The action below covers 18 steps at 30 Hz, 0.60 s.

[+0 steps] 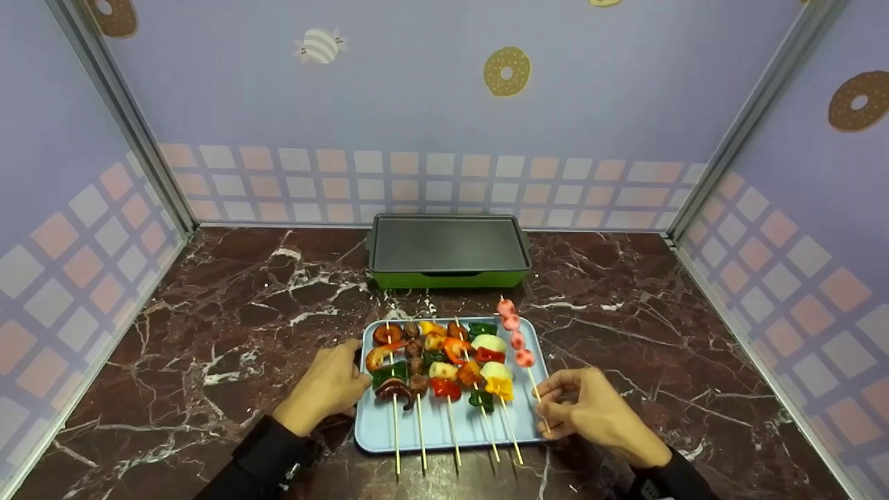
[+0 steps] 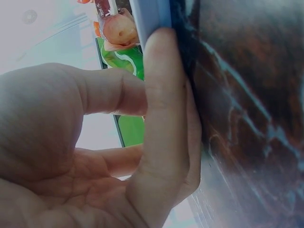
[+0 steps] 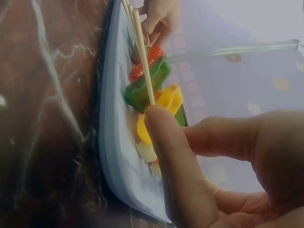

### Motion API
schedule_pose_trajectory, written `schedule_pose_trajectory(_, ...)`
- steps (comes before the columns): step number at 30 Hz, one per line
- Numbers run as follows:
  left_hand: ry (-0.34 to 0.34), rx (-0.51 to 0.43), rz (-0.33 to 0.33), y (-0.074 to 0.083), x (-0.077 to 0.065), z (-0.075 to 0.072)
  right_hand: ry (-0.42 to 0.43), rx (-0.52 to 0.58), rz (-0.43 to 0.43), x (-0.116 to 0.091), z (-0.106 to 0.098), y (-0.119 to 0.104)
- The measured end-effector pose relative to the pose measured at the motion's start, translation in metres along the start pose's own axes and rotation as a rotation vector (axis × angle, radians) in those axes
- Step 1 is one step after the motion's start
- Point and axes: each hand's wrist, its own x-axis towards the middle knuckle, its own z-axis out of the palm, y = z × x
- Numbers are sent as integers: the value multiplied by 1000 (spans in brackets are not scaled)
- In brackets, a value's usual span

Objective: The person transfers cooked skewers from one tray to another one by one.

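A light blue tray (image 1: 375, 427) lies on the table with several skewers of mixed vegetables and meat (image 1: 442, 371) side by side, their bare sticks poking past its near edge. My left hand (image 1: 330, 378) grips the tray's left rim; in the left wrist view a finger (image 2: 164, 95) lies along that rim. At the tray's right side, my right hand (image 1: 590, 410) pinches the lower stick of a skewer of pink round pieces (image 1: 512, 322). This skewer slants over the tray's right edge. Whether it touches the tray I cannot tell.
Behind the tray stands a green electric grill (image 1: 451, 279) with a dark flat plate (image 1: 448, 242), close to the back wall. Patterned panels (image 1: 437, 104) enclose the dark red marble table (image 1: 264, 312) at the back and both sides.
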Motion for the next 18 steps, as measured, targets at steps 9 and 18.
schedule_pose_trajectory(9,7,10,2,0,1,0,-35,-5,10,-8,1,4)
schedule_pose_trajectory(18,3,-13,-20,0,0,-1,-52,19,22,-15,4,7)
